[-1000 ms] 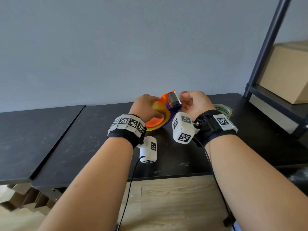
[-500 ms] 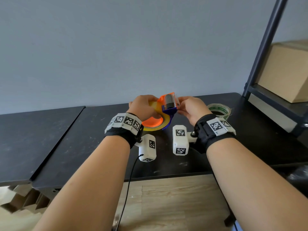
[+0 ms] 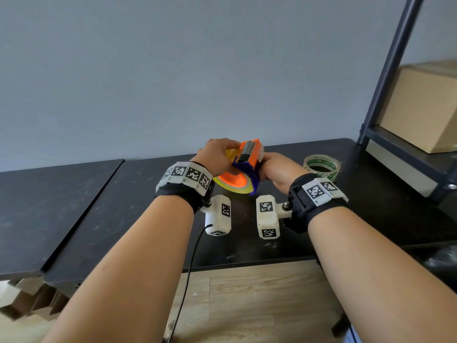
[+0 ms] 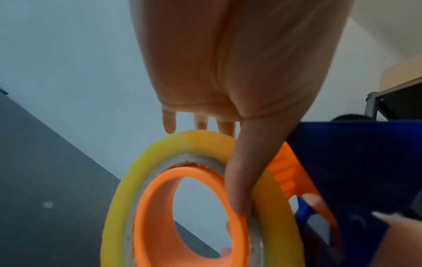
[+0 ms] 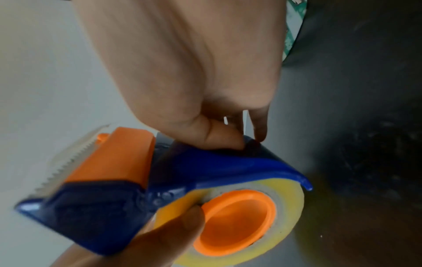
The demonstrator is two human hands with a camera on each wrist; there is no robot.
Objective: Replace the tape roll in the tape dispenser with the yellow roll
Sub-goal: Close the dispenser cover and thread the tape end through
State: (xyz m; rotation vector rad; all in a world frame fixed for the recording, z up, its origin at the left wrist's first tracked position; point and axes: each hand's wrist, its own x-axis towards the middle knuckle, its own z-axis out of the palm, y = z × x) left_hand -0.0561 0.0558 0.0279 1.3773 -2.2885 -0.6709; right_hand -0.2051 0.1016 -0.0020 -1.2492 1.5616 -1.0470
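Note:
The tape dispenser (image 3: 249,154), orange with a blue frame, is held just above the black table (image 3: 123,206) between both hands. The yellow roll (image 3: 232,185) sits on its orange hub (image 4: 155,198). My left hand (image 3: 222,154) grips the yellow roll (image 4: 128,189), with the thumb across its side and the fingers over its top edge. My right hand (image 3: 269,167) grips the blue frame (image 5: 217,168) from the right. The serrated blade (image 5: 68,159) points away from the roll (image 5: 290,195).
A clear roll with green print (image 3: 321,167) lies flat on the table right of my right hand. A dark metal shelf frame (image 3: 385,78) with a cardboard box (image 3: 425,112) stands at the right. A second table top (image 3: 49,206) adjoins on the left.
Both hands have turned the dispenser so that its roller end tips up and away. My right hand has shifted lower along its right side. The clear roll has not moved.

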